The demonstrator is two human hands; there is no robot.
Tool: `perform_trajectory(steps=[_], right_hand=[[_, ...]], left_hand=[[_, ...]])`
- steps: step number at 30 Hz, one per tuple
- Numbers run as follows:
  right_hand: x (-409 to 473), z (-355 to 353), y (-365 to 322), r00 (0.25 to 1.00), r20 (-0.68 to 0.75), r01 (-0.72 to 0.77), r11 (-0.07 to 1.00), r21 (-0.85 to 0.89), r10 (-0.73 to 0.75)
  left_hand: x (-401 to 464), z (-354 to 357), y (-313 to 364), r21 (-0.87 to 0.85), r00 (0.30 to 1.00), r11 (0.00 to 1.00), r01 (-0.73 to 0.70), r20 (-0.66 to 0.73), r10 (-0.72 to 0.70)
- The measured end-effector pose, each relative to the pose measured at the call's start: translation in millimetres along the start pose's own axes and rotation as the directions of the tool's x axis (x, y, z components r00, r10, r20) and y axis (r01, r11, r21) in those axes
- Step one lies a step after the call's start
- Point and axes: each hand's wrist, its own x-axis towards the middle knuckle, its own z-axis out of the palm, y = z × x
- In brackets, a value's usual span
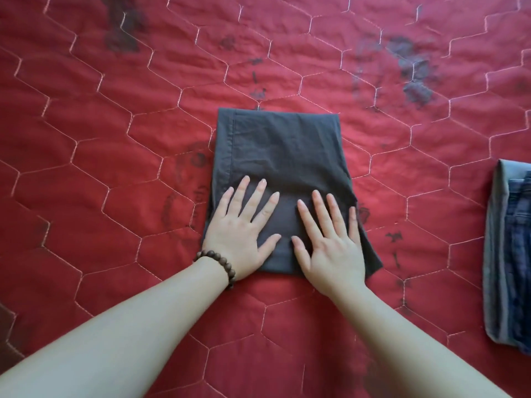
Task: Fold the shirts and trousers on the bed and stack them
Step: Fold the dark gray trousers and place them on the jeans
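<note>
Trousers (pixel 283 156), dark grey and already folded into a compact rectangle, lie in the middle of the bed (pixel 115 139), on its red quilted cover with pale hexagon stitching. Both hands are laid flat on the near half of the bundle, fingers straight and spread, gripping nothing: the left hand (pixel 244 228) sits toward the left edge, a string of dark wooden beads (pixel 218 264) round its wrist, and the right hand (pixel 330 242) sits just beside it, toward the right edge. The thumbs nearly meet but stay apart.

From where I stand this looks like the smoothing step, pressing the last fold down so it holds. The next move, I'd judge, calls for sliding fingers under the bundle from both sides and lifting it level, so the layers don't slip, then carrying it across to the folded stack (pixel 508 254) at the right edge of the view, well apart from the grey piece.

Counting: one grey folded garment under the hands, and one stack to the right showing blue denim inside a paler grey-blue layer; how many pieces it holds I cannot tell, since it is cut off by the frame. No loose shirts show.
</note>
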Motion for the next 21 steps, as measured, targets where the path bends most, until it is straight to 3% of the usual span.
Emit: perform_trajectory(steps=[6, 9, 11, 13, 15, 17, 19, 21], right_hand=[[-3, -8, 3, 0.989, 0.052, -0.140, 0.990, 0.026, 0.139], [21, -27, 2, 0.982, -0.101, -0.148, 0.985, 0.086, 0.157], [43, -40, -4, 0.966, -0.254, -0.021, 0.989, 0.148, 0.058], [67, -49, -17, 0.937, -0.297, 0.256, 0.939, 0.228, -0.184], [94, -49, -35, 0.882, -0.174, 0.472, 0.815, 0.336, -0.438], [122, -44, -47, 0.824, 0.010, 0.516, 0.758, 0.400, -0.566], [154, -34, -45, 0.818, 0.116, 0.527, 0.814, 0.243, -0.564], [191, -28, -32, 0.899, 0.158, 0.410, 0.912, 0.030, -0.409]], left_hand=[[-2, 1, -2, -0.063, 0.997, 0.997, 0.033, -0.073, -0.037], [-1, -3, -3, -0.093, 0.996, 0.995, 0.040, -0.081, -0.048], [-2, -4, -4, -0.105, 0.996, 0.993, 0.052, -0.060, -0.059], [0, -4, -3, -0.117, 0.998, 0.992, 0.049, -0.035, -0.053], [0, -5, -3, -0.107, 0.998, 0.992, 0.062, -0.010, -0.063], [0, -5, -3, -0.105, 0.997, 0.992, 0.071, -0.002, -0.072], [0, -4, -3, -0.121, 0.997, 0.990, 0.072, 0.003, -0.072], [0, -2, -5, -0.129, 0.997, 0.989, 0.072, -0.006, -0.074]])
